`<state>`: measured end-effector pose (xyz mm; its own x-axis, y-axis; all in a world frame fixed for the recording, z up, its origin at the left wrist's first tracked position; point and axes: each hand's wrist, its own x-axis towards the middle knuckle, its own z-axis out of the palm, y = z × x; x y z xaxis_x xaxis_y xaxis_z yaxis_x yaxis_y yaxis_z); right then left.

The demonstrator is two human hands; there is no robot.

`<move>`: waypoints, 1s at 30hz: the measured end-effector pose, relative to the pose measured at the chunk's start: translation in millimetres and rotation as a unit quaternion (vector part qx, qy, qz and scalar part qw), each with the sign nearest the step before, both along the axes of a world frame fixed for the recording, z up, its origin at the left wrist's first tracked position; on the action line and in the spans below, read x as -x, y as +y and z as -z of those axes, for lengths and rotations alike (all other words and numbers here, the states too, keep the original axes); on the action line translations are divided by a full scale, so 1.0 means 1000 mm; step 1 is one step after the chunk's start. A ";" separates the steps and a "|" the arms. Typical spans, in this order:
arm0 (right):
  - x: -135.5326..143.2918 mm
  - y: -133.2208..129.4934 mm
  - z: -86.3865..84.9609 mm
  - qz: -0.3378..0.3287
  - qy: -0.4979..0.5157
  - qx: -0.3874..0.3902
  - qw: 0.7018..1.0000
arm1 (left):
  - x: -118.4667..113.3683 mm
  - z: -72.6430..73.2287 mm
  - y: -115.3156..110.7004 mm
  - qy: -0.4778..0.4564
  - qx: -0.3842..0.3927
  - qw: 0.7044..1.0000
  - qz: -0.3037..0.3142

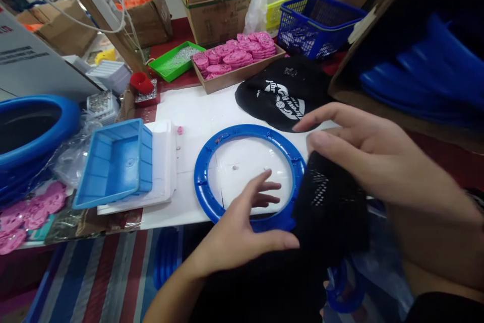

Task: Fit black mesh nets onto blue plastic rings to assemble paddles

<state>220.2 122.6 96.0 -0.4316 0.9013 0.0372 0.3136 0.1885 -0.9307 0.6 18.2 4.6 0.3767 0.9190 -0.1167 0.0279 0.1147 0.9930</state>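
A blue plastic ring (204, 182) lies on the white work surface, its ribbed side facing up. My left hand (236, 230) is over its near edge, fingers apart and thumb stretched to the right, with nothing in it. A piece of black cloth (328, 202) with a patch of small holes hangs below my right hand (363, 144), at the ring's right side. The right thumb seems pinched against the cloth's top edge; the index finger is stretched out above it. Behind the ring lies a pile of black cloth discs (285, 96) with white printing.
At left stand a light-blue bin (126, 162) and a large blue ring stack (38, 151). Further back are a green tray (166, 67), a carton of pink parts (236, 56) and a blue basket (313, 23). An open box (351, 56) with blue rings is at right.
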 end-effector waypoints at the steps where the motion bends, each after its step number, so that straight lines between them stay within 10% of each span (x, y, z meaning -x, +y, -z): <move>1: 0.013 -0.002 0.002 0.030 0.027 -0.033 0.999 | 0.003 -0.003 0.006 -0.055 0.021 0.998 -0.034; 5: 0.054 0.007 0.019 0.063 0.057 -0.082 0.993 | 0.006 -0.006 0.034 -0.093 0.019 0.988 -0.123; 10: 0.061 0.051 0.042 0.054 -0.007 -0.123 0.991 | 0.031 0.008 0.086 0.073 -0.108 0.977 -0.168; 17: 0.050 0.109 0.093 -0.090 -0.085 -0.051 0.991 | 0.043 0.021 0.103 0.406 -0.262 0.845 -0.229; 22: 0.047 0.085 0.089 -0.043 0.126 0.095 0.986 | 0.008 0.004 0.066 0.218 -0.204 0.946 -0.125; 25: 0.044 0.063 0.076 -0.152 0.183 0.176 0.955 | -0.011 0.004 0.063 0.071 -0.109 0.990 -0.047; 30: 0.030 0.060 0.071 -0.241 0.232 0.166 0.928 | -0.012 0.021 0.073 -0.123 0.041 0.974 -0.186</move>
<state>190.3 182.3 24.6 -0.7945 0.6026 0.0747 -0.1816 -0.1185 -0.9762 12.4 91.3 -16.5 0.0456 0.9887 -0.1430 -0.2675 0.1500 0.9518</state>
